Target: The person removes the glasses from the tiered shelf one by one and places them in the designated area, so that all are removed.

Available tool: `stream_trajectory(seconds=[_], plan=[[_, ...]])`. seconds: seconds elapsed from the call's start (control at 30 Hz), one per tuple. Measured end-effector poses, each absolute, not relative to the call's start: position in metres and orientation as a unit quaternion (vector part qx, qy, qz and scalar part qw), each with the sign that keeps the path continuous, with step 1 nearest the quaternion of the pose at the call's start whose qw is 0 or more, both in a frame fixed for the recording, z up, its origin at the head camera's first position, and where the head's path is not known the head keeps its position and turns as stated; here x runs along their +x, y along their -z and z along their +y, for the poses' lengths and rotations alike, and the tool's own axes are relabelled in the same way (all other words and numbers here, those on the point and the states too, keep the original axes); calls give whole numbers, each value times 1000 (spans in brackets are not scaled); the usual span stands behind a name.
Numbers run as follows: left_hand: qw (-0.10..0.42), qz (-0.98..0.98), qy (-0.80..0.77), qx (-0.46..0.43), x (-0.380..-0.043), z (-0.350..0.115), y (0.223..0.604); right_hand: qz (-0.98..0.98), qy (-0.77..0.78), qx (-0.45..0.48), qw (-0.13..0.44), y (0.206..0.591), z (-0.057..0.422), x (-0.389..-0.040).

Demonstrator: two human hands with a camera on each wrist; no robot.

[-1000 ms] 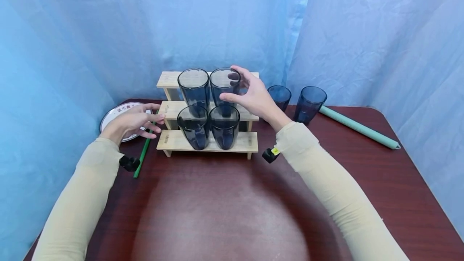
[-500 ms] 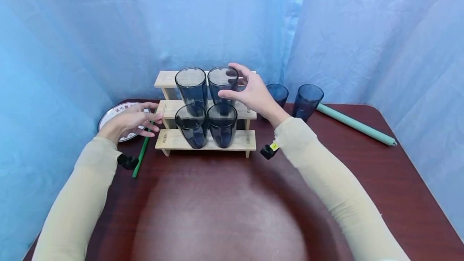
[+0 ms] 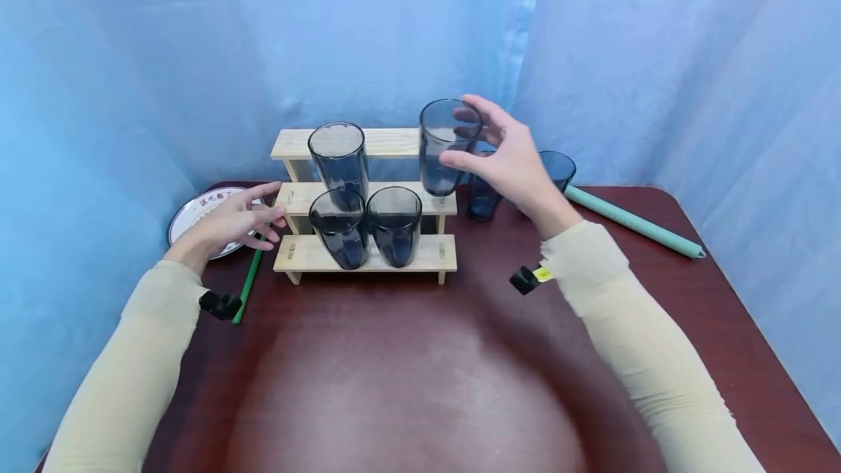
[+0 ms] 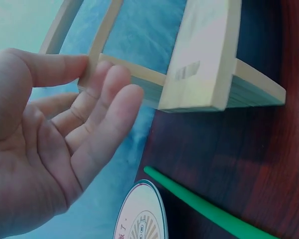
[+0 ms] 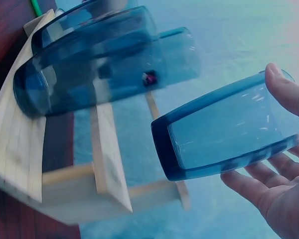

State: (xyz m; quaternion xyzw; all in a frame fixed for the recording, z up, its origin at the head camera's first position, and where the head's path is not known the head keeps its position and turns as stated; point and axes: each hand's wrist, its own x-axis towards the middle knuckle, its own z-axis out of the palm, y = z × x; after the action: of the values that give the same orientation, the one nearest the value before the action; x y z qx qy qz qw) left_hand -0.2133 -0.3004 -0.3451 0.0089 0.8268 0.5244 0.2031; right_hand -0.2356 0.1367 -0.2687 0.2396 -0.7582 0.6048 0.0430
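Observation:
A dark tinted drinking glass [image 3: 439, 159] is in my right hand [image 3: 519, 159], which grips its right side with the thumb in front and fingers behind. Its base overlaps the right end of the middle shelf in the head view; in the right wrist view the glass [image 5: 222, 132] hangs tilted, apart from the rack. My left hand [image 3: 233, 221] is at the left end of the three-step wooden rack [image 3: 423, 250], fingers loosely bent, a fingertip right at the middle shelf's end in the left wrist view. One glass [image 3: 337, 155] stands on the middle shelf. Two glasses [image 3: 396, 228] stand on the bottom shelf.
A white plate [image 3: 187, 217] with red lettering and a green stick [image 3: 248, 279] lie left of the rack. Two more glasses [image 3: 482, 199] stand to its right, partly hidden by my right hand. Beyond them lies a pale green tube [image 3: 634, 221]. Blue curtains surround the table's back and sides.
My right hand has lifted the right glass off the middle shelf and carried it up and to the right. The left hand stays at the rack's left end. The head view has shifted slightly.

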Motion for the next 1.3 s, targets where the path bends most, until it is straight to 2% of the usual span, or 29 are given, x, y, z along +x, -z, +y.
stream_trajectory(seconds=[0.27, 0.63, 0.83, 1.3], plan=[[191, 828, -527, -1, -209, -295, 346, -795, -568, 202, 68, 274, 195, -216], [191, 842, -505, 9, -208, -281, 340, -839, -522, 131, 77, 326, 273, -202], [197, 843, -501, 9, -206, -280, 338, -839, -527, 112, 74, 354, 297, -195], [202, 840, -504, 0, -206, -280, 341, -869, -488, 65, 51, 378, 318, -195]])
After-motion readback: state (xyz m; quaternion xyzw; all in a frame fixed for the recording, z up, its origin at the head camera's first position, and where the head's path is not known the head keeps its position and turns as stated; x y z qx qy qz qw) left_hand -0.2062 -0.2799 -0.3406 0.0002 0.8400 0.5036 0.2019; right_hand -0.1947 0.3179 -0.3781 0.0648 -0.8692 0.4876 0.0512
